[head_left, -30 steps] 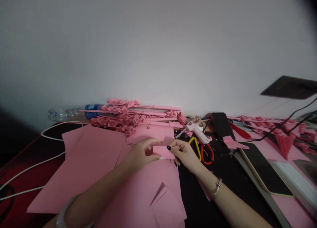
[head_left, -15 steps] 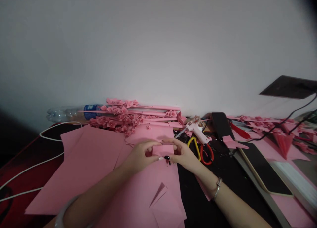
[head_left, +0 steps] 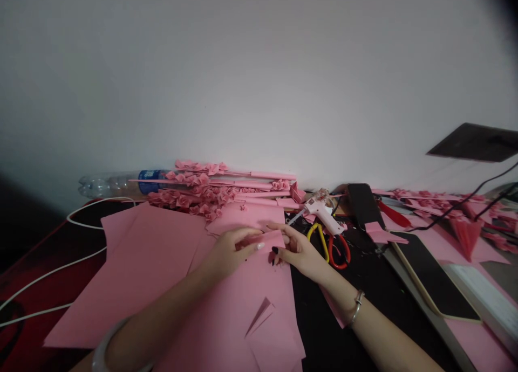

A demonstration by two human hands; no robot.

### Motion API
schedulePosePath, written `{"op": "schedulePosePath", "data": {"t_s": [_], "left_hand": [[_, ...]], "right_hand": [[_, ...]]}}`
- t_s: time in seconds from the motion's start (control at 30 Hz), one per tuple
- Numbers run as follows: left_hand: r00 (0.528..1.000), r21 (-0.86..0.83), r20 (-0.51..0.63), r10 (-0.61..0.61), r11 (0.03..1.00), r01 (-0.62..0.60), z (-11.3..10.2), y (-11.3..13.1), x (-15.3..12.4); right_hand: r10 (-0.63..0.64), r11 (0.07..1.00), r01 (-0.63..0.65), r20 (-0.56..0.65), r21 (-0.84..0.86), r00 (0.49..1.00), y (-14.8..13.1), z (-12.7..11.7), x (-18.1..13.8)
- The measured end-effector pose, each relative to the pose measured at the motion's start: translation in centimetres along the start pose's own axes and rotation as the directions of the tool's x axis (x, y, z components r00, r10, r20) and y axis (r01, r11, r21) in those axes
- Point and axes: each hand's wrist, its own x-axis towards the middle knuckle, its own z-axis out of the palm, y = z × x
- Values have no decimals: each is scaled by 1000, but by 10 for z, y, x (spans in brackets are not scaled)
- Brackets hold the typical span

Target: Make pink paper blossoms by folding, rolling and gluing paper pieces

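Observation:
Between my two hands is a small piece of pink paper (head_left: 270,240), held above large pink sheets (head_left: 243,302). My left hand (head_left: 232,250) pinches its left side, thumb on the near face. On the right side, my right hand (head_left: 297,250) grips the paper with thumb and fingers; some fingertips are hidden behind it. Closer to me, a folded pink paper square (head_left: 273,334) rests on the sheets. A pink glue gun (head_left: 324,213) and yellow-and-red-handled pliers (head_left: 339,250) lie just beyond my right hand.
Pink paper flowers (head_left: 194,191) on stems lie along the wall beside a clear plastic bottle (head_left: 109,184). At right are a dark phone (head_left: 437,275), another dark phone (head_left: 364,205) and more paper flowers (head_left: 433,197). A white cable (head_left: 36,280) loops at left.
The small paper has tilted, its right end rising, and its near face looks larger. My thumbs have moved apart along it.

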Motion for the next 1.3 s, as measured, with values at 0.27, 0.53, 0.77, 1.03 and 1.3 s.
{"op": "schedulePosePath", "data": {"t_s": [0.27,0.53,0.77,1.03,1.3], "left_hand": [[997,9,47,-60,998,59,-2,-1,0],[974,-145,206,-92,982,123,-5,-3,3],[968,-377,215,-129,904,204,-5,6,1],[936,-592,319,-148,740,319,-7,-2,2],[947,-558,277,-161,775,295,-3,3,0]], "right_hand": [[-37,999,35,-72,-22,997,6,-3,3],[-62,998,63,-111,12,992,7,-4,3],[-49,994,58,-95,91,994,8,-5,1],[-24,934,25,-8,357,1000,1,-8,-2],[-4,957,21,-58,291,998,2,-2,-1]]}}
